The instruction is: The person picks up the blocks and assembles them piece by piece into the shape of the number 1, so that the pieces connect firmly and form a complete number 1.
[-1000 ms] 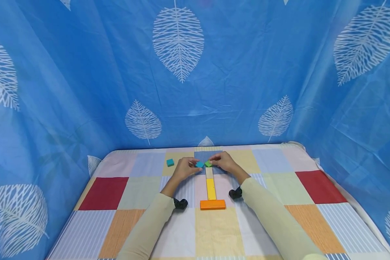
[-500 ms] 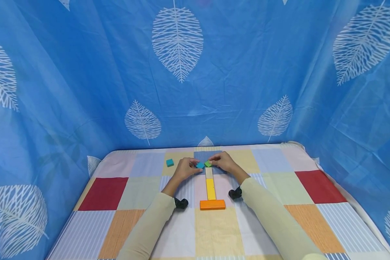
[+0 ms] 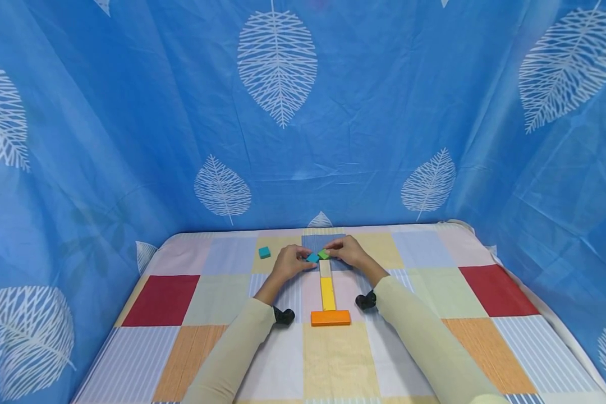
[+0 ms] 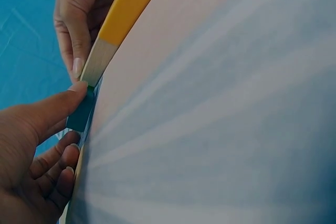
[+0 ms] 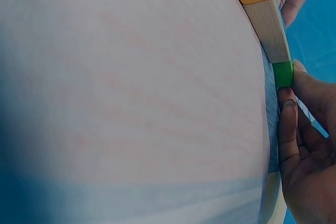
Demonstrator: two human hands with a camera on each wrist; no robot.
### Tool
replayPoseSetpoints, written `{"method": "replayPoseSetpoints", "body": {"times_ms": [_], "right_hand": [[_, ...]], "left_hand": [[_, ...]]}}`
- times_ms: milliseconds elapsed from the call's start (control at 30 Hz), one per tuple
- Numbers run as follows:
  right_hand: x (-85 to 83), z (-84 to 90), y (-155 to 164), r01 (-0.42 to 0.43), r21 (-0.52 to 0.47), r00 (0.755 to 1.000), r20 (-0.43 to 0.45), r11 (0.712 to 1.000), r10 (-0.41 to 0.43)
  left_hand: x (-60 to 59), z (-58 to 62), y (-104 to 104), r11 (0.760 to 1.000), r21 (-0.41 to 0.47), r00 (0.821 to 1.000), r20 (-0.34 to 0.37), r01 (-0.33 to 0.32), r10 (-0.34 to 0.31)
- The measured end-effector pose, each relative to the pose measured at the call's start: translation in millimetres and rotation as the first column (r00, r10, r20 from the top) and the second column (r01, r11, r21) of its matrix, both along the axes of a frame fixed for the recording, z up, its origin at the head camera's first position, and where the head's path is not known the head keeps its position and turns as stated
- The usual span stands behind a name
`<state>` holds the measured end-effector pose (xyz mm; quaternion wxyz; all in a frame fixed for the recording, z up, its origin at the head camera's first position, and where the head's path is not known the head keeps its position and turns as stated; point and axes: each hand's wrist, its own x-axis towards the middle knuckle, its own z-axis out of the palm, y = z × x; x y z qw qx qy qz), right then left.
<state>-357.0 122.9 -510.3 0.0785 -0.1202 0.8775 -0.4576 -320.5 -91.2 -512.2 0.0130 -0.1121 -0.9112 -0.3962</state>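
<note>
My left hand (image 3: 289, 262) pinches a small blue block (image 3: 313, 257) between thumb and fingers, right beside a green block (image 3: 324, 254). My right hand (image 3: 350, 251) holds that green block from the other side by thumb and fingertips. The green block sits turned at the far end of a row: a plain wooden block (image 3: 325, 269), a long yellow block (image 3: 328, 294), then an orange block (image 3: 330, 318) laid crosswise nearest me. In the left wrist view the blue block (image 4: 80, 115) shows dark under the thumb. The right wrist view has the green block (image 5: 283, 74) against the wooden one.
A second blue block (image 3: 265, 252) lies on the patchwork cloth (image 3: 232, 359) to the left of my left hand. Behind the table hangs a blue curtain (image 3: 343, 185) with white leaf prints, which also runs along both sides.
My left hand has shifted slightly to the right, bringing the blue block closer to the green one. The right hand and the row of blocks stay in place.
</note>
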Motion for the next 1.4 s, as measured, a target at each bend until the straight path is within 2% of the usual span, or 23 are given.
{"method": "replayPoseSetpoints", "body": {"times_ms": [700,1033,1200,1400], "right_hand": [[0.9,-1.1,-1,0.016,-0.007,1.0,0.013,1.0,-0.016],[-1.2,-2.4,-1,0.01,0.009,1.0,0.004,1.0,-0.01],[-0.9,-2.3,-1,0.008,0.01,1.0,0.011,1.0,-0.009],[-0.6,-2.2,-1,0.013,0.0,1.0,0.017,1.0,-0.013]], "left_hand": [[0.7,-1.4,1,1.0,-0.015,1.0,-0.005,-0.002,0.002],[-1.9,-5.6,-5,0.999,0.026,0.999,-0.02,0.045,-0.045],[0.6,-3.5,-8,0.997,0.066,0.999,-0.003,0.041,-0.041],[1.4,-2.6,-8,0.998,0.062,1.0,0.003,0.03,-0.031]]}}
